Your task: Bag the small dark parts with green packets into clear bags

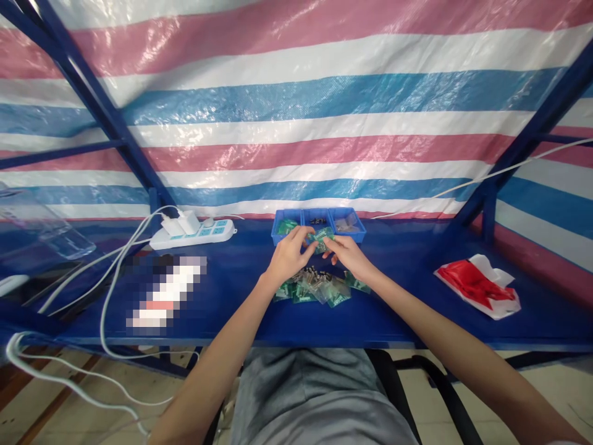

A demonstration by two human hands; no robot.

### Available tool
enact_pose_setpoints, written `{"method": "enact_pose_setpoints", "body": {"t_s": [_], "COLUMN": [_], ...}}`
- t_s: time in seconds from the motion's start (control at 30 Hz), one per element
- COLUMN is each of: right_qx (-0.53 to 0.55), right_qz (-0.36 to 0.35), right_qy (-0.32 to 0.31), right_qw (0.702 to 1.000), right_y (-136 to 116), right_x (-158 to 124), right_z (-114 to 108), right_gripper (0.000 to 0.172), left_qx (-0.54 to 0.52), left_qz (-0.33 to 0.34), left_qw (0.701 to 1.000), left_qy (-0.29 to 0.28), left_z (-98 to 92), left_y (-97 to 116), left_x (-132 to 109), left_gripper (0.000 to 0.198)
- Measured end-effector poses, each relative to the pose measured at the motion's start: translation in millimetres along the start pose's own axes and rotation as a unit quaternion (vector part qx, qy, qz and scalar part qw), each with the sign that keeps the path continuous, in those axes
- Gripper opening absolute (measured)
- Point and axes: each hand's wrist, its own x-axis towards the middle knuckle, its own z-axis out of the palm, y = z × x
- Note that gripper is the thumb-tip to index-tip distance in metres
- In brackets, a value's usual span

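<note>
A small clear bag with a green circuit board [323, 238] is held up between my two hands, above the front edge of a blue three-part bin. My left hand [291, 252] is curled, its thumb and fingertips at the bag's left edge. On the other side, my right hand [348, 254] pinches the bag's right edge between thumb and fingers. Just below my hands lies a pile of bagged green boards [319, 287], with small dark and metallic pieces on top. Parts of the pile are hidden behind my left wrist.
The blue bin [362, 235] holds green boards, dark small parts and pale bagged pieces. A white power strip [222, 232] with plugs and cables is at left, beside a blurred-out item [171, 293]. A red-and-white plastic bag [477, 285] lies at right. Blue frame bars flank the table.
</note>
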Motion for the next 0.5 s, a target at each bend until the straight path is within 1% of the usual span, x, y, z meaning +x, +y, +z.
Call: {"method": "enact_pose_setpoints", "body": {"t_s": [0.1, 0.17, 0.23, 0.33, 0.4, 0.5], "right_qx": [0.007, -0.02, -0.055, -0.082, -0.074, -0.029], "right_qz": [-0.001, -0.016, -0.05, -0.1, -0.11, -0.115], "right_qy": [0.025, 0.036, 0.046, 0.06, 0.07, 0.069], "right_qw": [1.0, 0.999, 0.996, 0.99, 0.989, 0.991], "right_y": [2, 2, 1, -3, -6, -10], "right_x": [2, 2, 1, -1, -3, -5], "right_z": [-2, -3, -3, -2, -1, -1], "right_gripper": [0.046, 0.047, 0.048, 0.05, 0.053, 0.055], "left_qx": [0.02, 0.031, 0.039, 0.038, 0.039, 0.047], "left_qz": [0.03, 0.027, 0.023, 0.03, 0.04, 0.049], "left_qw": [0.998, 0.997, 0.998, 0.999, 0.998, 0.998], "left_qy": [-0.054, -0.065, -0.052, -0.013, 0.006, 0.013], "left_z": [-0.6, -0.2, 0.9, 2.6, 3.2, 3.3], "left_y": [2, 2, 1, 1, 2, 3], "left_x": [-1, -2, -3, -3, -2, -2], "left_gripper": [0.036, 0.043, 0.04, 0.032, 0.03, 0.022]}}
